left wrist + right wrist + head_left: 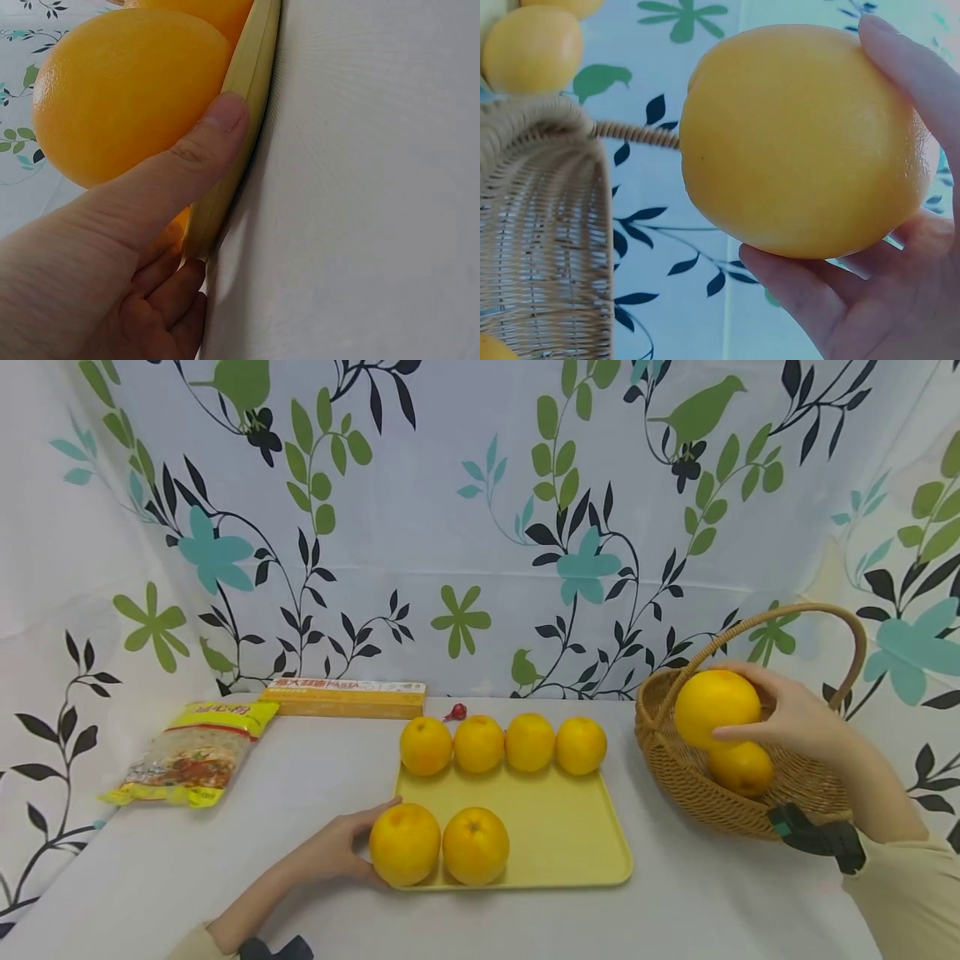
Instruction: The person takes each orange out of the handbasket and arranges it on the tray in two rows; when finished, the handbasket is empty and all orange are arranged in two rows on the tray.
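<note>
Above the wicker basket (678, 781), my right hand (798, 714) grips an orange (712, 706). In the right wrist view the thumb and fingers curve round that orange (802, 142). Another orange (742, 772) lies inside the basket. My left hand (345, 847) is at the front left corner of a yellow tray (566, 827). The left wrist view has its thumb along the tray rim (251, 112) and its fingers curled at the edge, beside an orange (127, 97). Two oranges sit at the tray's front left; several more (480, 743) line its back edge.
A yellow plastic food packet (198, 752) lies on the left of the white table (315, 768). Behind the tray are a long orange pasta box (345, 700) and a small red object (456, 712). The basket's tall handle (847, 618) arches near my right hand. Patterned cloth hangs behind.
</note>
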`<state>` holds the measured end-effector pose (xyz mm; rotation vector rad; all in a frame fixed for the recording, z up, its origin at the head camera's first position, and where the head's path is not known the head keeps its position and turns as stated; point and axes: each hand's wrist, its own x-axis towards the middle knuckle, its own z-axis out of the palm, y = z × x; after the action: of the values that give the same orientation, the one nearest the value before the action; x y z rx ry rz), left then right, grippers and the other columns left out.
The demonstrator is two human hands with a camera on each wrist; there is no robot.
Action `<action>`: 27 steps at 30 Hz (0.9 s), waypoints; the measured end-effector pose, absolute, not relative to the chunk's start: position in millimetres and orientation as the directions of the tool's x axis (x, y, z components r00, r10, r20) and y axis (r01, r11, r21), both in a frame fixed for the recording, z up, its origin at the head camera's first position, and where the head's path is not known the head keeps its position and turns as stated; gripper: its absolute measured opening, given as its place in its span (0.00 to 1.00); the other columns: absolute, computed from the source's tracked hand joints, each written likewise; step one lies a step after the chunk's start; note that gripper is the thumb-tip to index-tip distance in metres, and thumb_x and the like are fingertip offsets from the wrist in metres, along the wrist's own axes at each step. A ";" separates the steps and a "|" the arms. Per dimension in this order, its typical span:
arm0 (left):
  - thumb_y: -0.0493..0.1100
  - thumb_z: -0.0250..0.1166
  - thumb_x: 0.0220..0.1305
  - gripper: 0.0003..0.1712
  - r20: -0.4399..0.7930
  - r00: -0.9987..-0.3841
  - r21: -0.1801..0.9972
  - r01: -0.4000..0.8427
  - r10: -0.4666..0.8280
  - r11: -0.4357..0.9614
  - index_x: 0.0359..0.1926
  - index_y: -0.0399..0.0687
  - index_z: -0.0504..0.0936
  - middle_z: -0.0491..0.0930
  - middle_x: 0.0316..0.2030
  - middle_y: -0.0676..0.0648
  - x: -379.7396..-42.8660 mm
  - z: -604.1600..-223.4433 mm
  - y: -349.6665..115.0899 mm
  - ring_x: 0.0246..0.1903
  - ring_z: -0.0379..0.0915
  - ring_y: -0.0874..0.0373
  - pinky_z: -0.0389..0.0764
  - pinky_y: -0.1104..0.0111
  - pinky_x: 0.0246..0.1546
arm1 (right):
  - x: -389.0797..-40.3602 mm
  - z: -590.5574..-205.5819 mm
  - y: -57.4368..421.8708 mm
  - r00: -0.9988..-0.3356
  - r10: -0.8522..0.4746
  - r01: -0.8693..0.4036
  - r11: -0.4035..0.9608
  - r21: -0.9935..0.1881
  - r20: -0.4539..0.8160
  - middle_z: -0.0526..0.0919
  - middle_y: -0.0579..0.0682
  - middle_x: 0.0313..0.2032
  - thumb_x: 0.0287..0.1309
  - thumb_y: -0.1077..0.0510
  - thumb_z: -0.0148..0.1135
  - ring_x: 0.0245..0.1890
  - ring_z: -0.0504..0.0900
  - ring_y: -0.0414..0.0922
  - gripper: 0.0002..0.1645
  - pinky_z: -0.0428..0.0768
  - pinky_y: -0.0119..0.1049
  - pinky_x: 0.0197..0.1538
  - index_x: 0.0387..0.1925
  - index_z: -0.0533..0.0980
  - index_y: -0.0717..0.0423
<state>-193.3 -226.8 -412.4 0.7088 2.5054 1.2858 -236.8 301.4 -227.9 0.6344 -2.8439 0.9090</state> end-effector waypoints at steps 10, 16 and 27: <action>0.50 0.75 0.36 0.54 0.016 -0.853 0.812 0.316 0.522 0.491 0.64 0.40 0.59 0.58 0.63 0.44 -190.4 -413.2 -226.9 0.62 0.51 0.46 0.52 0.49 0.59 | -226.9 -234.9 287.2 -0.869 -0.404 -0.495 0.682 -0.539 0.286 0.69 0.51 0.49 0.44 0.60 0.69 0.40 0.71 0.42 0.46 0.75 0.32 0.38 0.63 0.57 0.49; 0.51 0.75 0.35 0.55 0.012 -0.858 0.808 0.312 0.514 0.501 0.64 0.41 0.59 0.58 0.63 0.45 -192.3 -414.5 -226.8 0.62 0.52 0.47 0.53 0.50 0.59 | -224.9 -243.4 275.5 -0.838 -0.455 -0.542 0.632 -0.554 0.300 0.65 0.54 0.54 0.46 0.62 0.67 0.41 0.70 0.41 0.46 0.75 0.29 0.41 0.65 0.55 0.50; 0.51 0.75 0.36 0.55 0.024 -0.854 0.807 0.323 0.520 0.494 0.64 0.40 0.59 0.57 0.63 0.44 -192.8 -414.1 -226.8 0.61 0.52 0.46 0.52 0.48 0.59 | -212.0 -251.3 250.7 -0.774 -0.522 -0.618 0.498 -0.608 0.358 0.70 0.47 0.50 0.38 0.67 0.70 0.44 0.72 0.39 0.44 0.75 0.29 0.44 0.60 0.62 0.58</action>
<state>-192.8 -226.8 -414.1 0.7222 2.5152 1.2878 -212.0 250.7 -251.3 0.9973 -2.6073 1.1376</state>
